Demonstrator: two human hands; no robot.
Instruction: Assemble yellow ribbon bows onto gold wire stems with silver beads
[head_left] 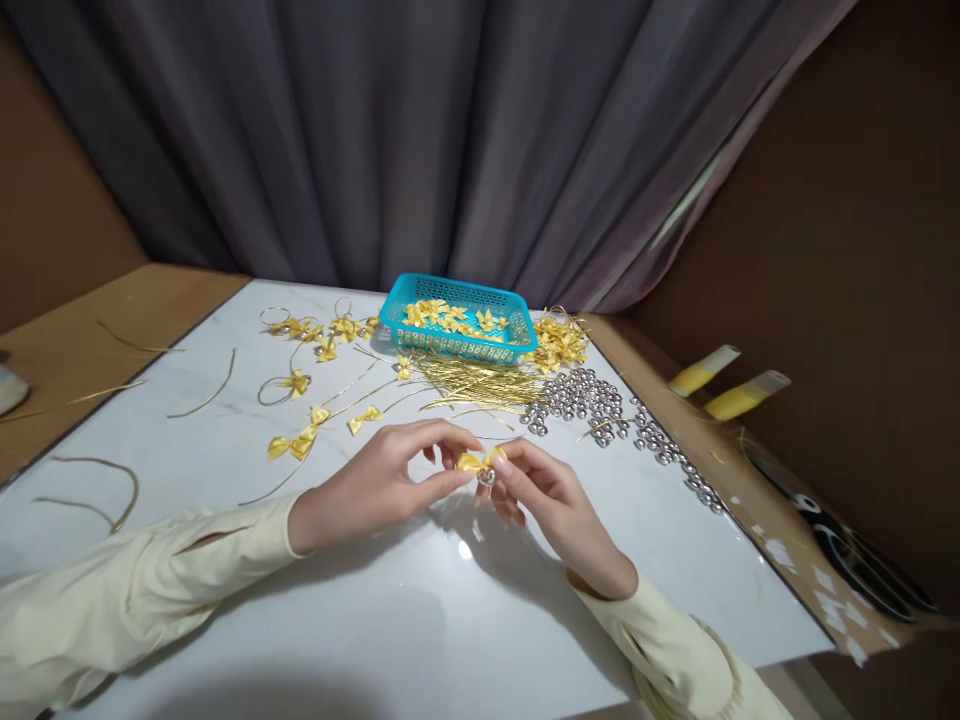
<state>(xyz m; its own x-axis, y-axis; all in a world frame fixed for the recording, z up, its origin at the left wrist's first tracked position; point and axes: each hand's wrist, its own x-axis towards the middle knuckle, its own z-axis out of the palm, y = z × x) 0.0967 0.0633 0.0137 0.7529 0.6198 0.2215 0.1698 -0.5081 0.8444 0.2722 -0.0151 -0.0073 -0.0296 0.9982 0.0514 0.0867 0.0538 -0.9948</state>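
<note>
Between my two hands, above the white tabletop [420, 620], is a small yellow ribbon bow [469, 462] with a silver bell [487, 477] at its middle. My left hand [401, 470] pinches the bow's left side between thumb and fingers. On the other side, my right hand [541, 488] grips the right loop with thumb and forefinger. The remaining right fingers curl beneath, partly hidden. Just beyond my hands lies a bundle of gold cords [480, 385]. Loose silver bells [581, 395] are heaped to the right of it.
A blue plastic basket [457, 350] of yellow bows stands at the back. More bows [559, 342] are piled to its right, others [296, 442] scattered left. Scissors [855, 560], paper scraps [829, 605] and two yellow tubes [746, 396] lie along the right edge. Loose cord pieces [135, 490] lie left.
</note>
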